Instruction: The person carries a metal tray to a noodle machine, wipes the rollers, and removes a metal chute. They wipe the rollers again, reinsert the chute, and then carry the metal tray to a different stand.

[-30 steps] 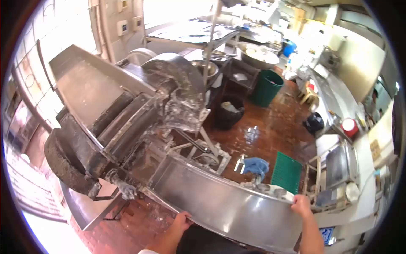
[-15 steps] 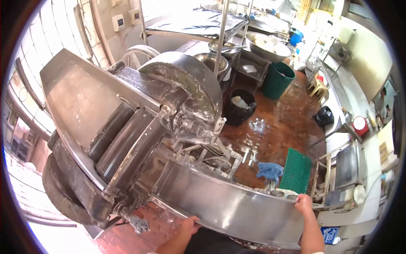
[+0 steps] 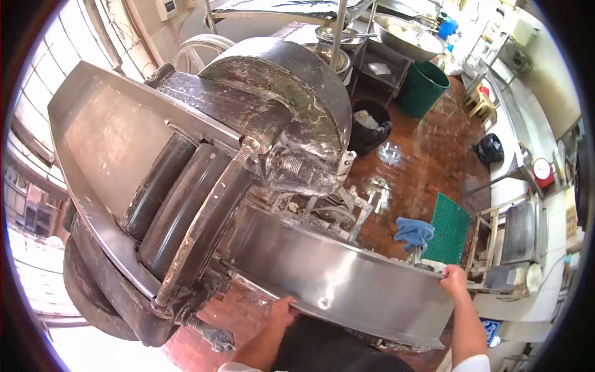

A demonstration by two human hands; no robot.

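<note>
A long stainless steel tray (image 3: 347, 282), shiny and slightly raised at its edges, slopes out from below a roller machine. My left hand (image 3: 284, 312) is closed on its near edge, thumb on top. At the far right corner, my right hand (image 3: 454, 280) grips the rim with its fingers wrapped over. The tray's bare surface shows between my hands. To the left stands the heavy machine, with dark rollers (image 3: 184, 204) side by side and a metal hopper (image 3: 118, 133) behind them. A rounded, grimy cover (image 3: 291, 80) sits over its far side.
Beyond the tray, a blue cloth (image 3: 414, 232) hangs beside a green perforated mat (image 3: 449, 229). A black-lined bin (image 3: 370, 127) and a green bin (image 3: 423, 90) stand on the wet brick floor (image 3: 427, 155). A red scale (image 3: 542, 172) rests on the right counter.
My view has shifted, so the machine looks larger and the background sits higher and further right. Both hands keep hold of the tray edges.
</note>
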